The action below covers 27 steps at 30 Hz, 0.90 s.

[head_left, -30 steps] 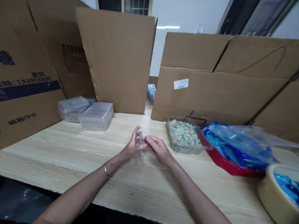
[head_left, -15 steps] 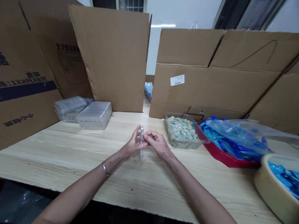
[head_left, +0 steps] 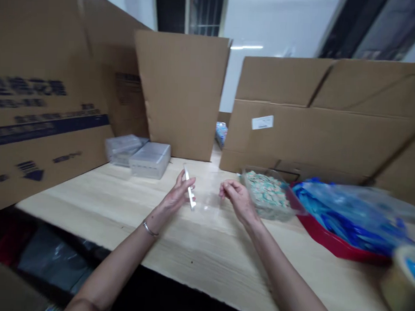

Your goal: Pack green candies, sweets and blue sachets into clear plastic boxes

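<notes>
In my left hand (head_left: 177, 193) is a thin, whitish plastic tray (head_left: 189, 187), seen nearly edge-on and tilted, with the thumb closed over it. My right hand (head_left: 236, 195) hovers to the right of it, thumb and fingertips pinched together. A faint clear plastic piece (head_left: 207, 204) shows between the hands; whether the right fingers grip it is unclear. Close beside the right hand stands a clear tub (head_left: 272, 213) full of small green and pale packets (head_left: 268, 189).
Stacked clear plastic trays (head_left: 150, 159) sit at the back left. Cardboard sheets (head_left: 183, 94) and boxes wall off the table's rear. Right of the tub are a red basin (head_left: 342, 246) with blue packets (head_left: 346, 218) and a cream tub (head_left: 395, 281).
My hands have come apart: the right one moved away to the right, the left tilted the tray. The whole view has shifted with the head, blurring the edges.
</notes>
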Available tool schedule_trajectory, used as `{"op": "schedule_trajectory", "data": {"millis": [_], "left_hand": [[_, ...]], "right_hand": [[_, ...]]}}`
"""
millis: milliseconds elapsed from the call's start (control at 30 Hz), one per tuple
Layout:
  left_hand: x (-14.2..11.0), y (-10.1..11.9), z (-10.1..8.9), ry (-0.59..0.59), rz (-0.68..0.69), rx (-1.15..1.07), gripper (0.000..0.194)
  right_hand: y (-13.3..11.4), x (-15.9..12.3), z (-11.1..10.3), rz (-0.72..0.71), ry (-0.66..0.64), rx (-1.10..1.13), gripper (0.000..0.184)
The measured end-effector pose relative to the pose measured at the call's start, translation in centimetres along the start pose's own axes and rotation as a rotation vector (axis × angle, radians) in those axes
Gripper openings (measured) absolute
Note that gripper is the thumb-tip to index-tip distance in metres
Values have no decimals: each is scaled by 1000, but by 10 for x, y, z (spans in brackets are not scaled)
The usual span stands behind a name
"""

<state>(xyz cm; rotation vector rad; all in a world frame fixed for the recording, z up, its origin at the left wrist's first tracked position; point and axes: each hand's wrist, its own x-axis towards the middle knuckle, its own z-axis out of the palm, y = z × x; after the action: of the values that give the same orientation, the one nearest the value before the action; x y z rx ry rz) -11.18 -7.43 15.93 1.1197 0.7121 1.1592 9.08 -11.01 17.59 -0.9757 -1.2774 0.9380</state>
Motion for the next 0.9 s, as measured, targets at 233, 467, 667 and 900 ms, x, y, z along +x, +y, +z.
{"op": "schedule_trajectory", "data": {"millis": [233,467,667,900], "left_hand": [[-102,79,-72,452,206,-169,48],[-189,101,-119,603,128,-162,56],[-231,78,-147,544,30,-318,53],[-201,50,-132,420,3,-514,49]], "right_hand": [[14,6,123,-371,-519,-898,15],[59,3,263,-461,-722,-1163,21],[78,1,251,-455,-716,-1253,20],[93,25,274,-459,-730,-1247,27]]}}
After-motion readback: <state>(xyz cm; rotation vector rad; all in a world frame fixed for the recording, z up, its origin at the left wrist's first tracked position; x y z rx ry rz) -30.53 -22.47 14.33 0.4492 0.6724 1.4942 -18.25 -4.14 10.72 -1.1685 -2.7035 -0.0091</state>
